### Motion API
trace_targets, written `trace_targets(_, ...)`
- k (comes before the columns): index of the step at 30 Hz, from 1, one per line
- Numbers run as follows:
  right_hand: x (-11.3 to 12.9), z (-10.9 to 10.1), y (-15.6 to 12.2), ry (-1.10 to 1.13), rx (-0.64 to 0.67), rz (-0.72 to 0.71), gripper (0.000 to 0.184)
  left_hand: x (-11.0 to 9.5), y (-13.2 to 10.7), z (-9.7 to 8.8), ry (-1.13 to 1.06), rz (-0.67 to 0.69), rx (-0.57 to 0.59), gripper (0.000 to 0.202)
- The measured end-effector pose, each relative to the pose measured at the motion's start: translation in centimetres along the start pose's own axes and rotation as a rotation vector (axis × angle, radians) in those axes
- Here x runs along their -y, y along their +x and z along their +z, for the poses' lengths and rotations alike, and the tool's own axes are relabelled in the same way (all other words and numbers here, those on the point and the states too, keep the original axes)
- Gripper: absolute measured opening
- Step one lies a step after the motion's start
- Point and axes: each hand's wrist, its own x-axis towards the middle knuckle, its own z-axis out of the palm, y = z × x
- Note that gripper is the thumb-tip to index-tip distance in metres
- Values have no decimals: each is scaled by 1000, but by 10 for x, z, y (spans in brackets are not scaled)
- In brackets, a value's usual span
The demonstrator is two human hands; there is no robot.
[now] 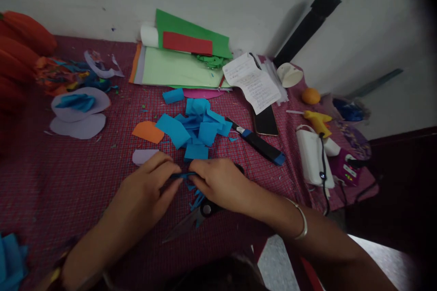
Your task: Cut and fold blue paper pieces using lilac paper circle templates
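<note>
My left hand and my right hand meet near the front of the table, both closed in a pinch on one thin piece of blue paper. It is seen nearly edge-on between the fingertips. Under my right hand lie scissors, blades pointing left, handles partly hidden. Small blue paper scraps are scattered beside them. Just beyond my hands is a loose pile of cut blue paper pieces. An orange paper piece and a pale lilac piece lie left of that pile.
A box cutter, a phone and a handwritten sheet lie to the right. Stacked coloured paper is against the wall. Lilac paper rounds are at left. A yellow glue gun and a power strip sit far right.
</note>
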Motion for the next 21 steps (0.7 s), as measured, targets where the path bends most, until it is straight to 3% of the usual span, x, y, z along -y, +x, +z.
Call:
trace_targets(4, -5, -9, -4, 132, 15, -52, 12, 3, 1, -2, -117, 16, 107, 15)
trace_targets(8, -18, -30, -9, 300, -270, 22, 18, 5, 2, -7, -135, 5, 108, 15)
trace_targets(9, -22, -34, -10, 285, -305, 16, 17, 5, 2, -8, -128, -3, 103, 14)
trace_targets(11, -26, -37, -9, 208, -258, -42, 22, 4, 3, -11, -119, -17, 94, 14)
trace_targets(15, -29, -27, -4, 33, -123, -101, 39, 4, 3, -13, -121, -22, 29, 13)
trace_targets(18, -30, -17, 2, 32, -212, -63, 23, 6, 1, -12, -121, 31, -20, 13)
trace_targets(21, -34, -13, 6, 240, -381, 38, 17, 5, -1, -11, -56, 99, -89, 14)
